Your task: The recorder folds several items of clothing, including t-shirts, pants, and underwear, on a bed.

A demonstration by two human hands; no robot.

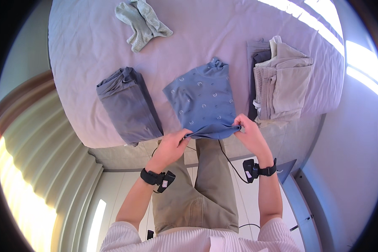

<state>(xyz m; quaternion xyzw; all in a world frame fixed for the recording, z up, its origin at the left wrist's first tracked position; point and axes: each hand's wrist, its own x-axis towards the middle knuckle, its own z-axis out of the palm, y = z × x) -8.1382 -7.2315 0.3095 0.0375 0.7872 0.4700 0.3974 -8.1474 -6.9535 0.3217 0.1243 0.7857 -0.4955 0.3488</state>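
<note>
A blue printed cloth garment (204, 97) lies on the bed, partly folded, its near edge hanging over the front of the mattress. My left hand (171, 146) pinches the left corner of that near edge between thumb and fingers. At the opposite corner, my right hand (250, 135) grips the hem in the same way. Between the two hands the edge is held up and gapes slightly. A gathered, bunched part of the garment sits at its far end. Each wrist wears a black strap with a small device.
To the left lies a folded dark grey garment (130, 107). A stack of folded beige and grey clothes (283, 85) stands at the right. Light grey-green socks (143, 25) rest farther back on the pinkish bed sheet (189, 41). A pleated curtain (50, 135) hangs at left.
</note>
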